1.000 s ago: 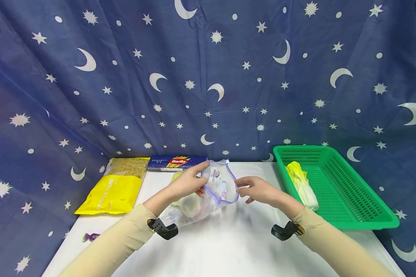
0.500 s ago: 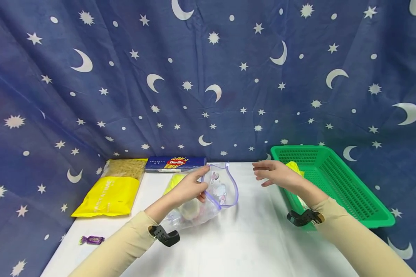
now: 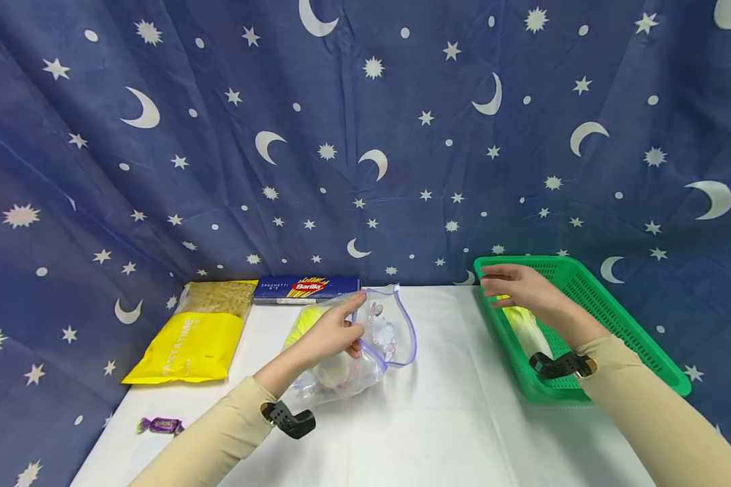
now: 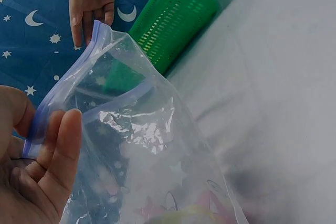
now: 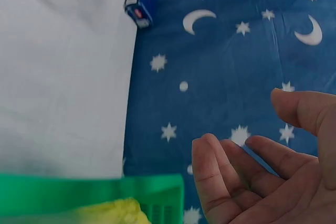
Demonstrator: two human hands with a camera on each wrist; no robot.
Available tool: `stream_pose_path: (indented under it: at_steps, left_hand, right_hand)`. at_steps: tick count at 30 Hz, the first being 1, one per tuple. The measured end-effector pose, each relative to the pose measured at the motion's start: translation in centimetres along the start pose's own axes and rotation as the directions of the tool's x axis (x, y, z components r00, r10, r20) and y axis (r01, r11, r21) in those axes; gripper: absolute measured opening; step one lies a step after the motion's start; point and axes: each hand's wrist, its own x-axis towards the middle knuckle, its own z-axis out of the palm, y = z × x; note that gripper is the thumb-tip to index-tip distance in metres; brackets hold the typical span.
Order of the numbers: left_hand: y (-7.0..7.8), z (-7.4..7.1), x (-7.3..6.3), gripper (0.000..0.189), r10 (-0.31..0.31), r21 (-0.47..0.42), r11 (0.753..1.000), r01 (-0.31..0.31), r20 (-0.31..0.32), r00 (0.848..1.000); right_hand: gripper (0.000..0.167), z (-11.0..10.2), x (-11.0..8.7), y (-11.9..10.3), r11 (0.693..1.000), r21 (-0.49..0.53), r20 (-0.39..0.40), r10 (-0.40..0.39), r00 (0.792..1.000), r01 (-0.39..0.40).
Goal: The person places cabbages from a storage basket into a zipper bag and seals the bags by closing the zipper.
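My left hand (image 3: 331, 333) pinches the purple-edged rim of a clear zip bag (image 4: 142, 129) printed with small pictures, and the bag's mouth gapes open toward the right. Inside the bag lies something yellow and pale (image 3: 304, 323), partly hidden behind my hand. Over the left side of the green basket (image 3: 621, 318) hovers my right hand (image 3: 526, 289), its fingers loosely extended and nothing in them. Below that hand, a napa cabbage (image 3: 526, 331) with yellow leaves and a white stem lies in the basket. In the right wrist view its yellow leaf tips (image 5: 118, 212) show at the bottom.
A yellow pasta bag (image 3: 197, 338) lies at the back left, beside a blue spaghetti box (image 3: 304, 288) along the curtain. A purple wrapped candy (image 3: 161, 425) rests near the left table edge. The dark blue curtain (image 3: 402, 135) rises behind the white table (image 3: 426, 433).
My right hand has let go of the zip bag's rim and moved right, over the green basket. The left hand keeps its grip on the bag.
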Motion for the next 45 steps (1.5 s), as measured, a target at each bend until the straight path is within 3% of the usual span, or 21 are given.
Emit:
stream_pose_path:
  at_steps: [12,17,23,37,45]
  left_hand:
    - [-0.5,-0.1,-0.5,0.077,0.071,0.071,0.995,-0.07,-0.016,0.997]
    - [-0.9,0.0,-0.8,0.074,0.105,0.048,0.993,-0.103,-0.039,0.994]
    - [-1.3,0.0,-1.2,0.071,0.133,-0.014,0.991,-0.134,-0.064,0.989]
    - [-1.7,0.2,-1.1,0.07,0.133,-0.093,0.987,-0.134,-0.021,0.991]
    - [-1.7,0.1,-1.1,0.071,0.124,-0.099,0.987,-0.124,-0.009,0.992]
  right_hand:
    - [0.076,-2.9,0.1,2.7,0.998,-0.016,-0.073,0.063,0.995,-0.064]
    - [0.077,-4.1,0.0,4.1,0.995,-0.04,-0.077,0.086,0.993,-0.089]
    - [0.085,-5.3,0.4,5.5,0.984,-0.039,-0.074,0.17,0.983,-0.173]
    - [0.106,-7.6,0.5,8.9,0.931,-0.043,0.037,0.364,0.931,-0.362]
    - [0.109,-7.4,0.1,10.2,0.909,-0.043,0.135,0.415,0.9,-0.414]
